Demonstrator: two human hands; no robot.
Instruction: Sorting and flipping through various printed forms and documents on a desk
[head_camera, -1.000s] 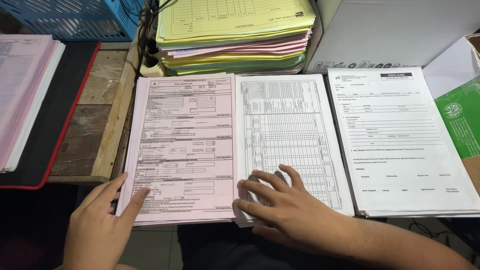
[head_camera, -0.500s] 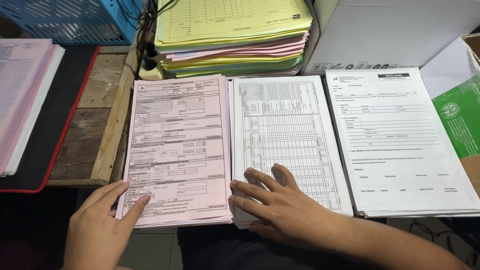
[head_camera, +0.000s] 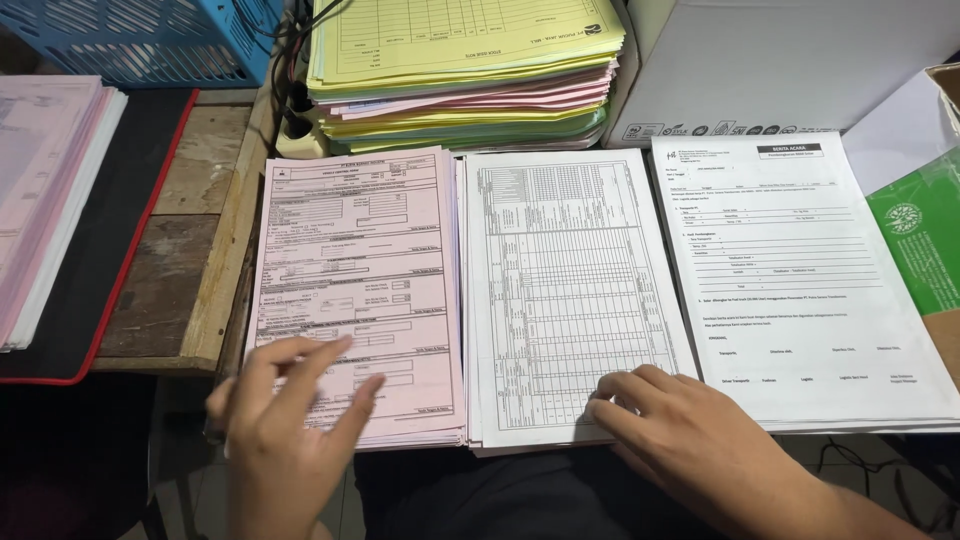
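Three paper stacks lie side by side in front of me. A stack of pink forms (head_camera: 355, 260) is on the left. My left hand (head_camera: 285, 420) hovers over its lower left corner, fingers spread, holding nothing. In the middle sits a stack of white table sheets (head_camera: 570, 280). My right hand (head_camera: 690, 430) rests flat on its lower right part, fingertips on the paper. A stack of white letter forms (head_camera: 800, 270) lies to the right, untouched.
A tall pile of yellow, pink and green papers (head_camera: 460, 70) stands behind the stacks. A white box (head_camera: 780, 60) is at the back right, a blue basket (head_camera: 140, 40) at the back left. More pink sheets (head_camera: 45, 190) lie far left, a green sheet (head_camera: 925, 235) far right.
My left hand has lifted off the pink stack's corner and moved right over it. My right hand has slid to the right along the bottom of the middle stack.
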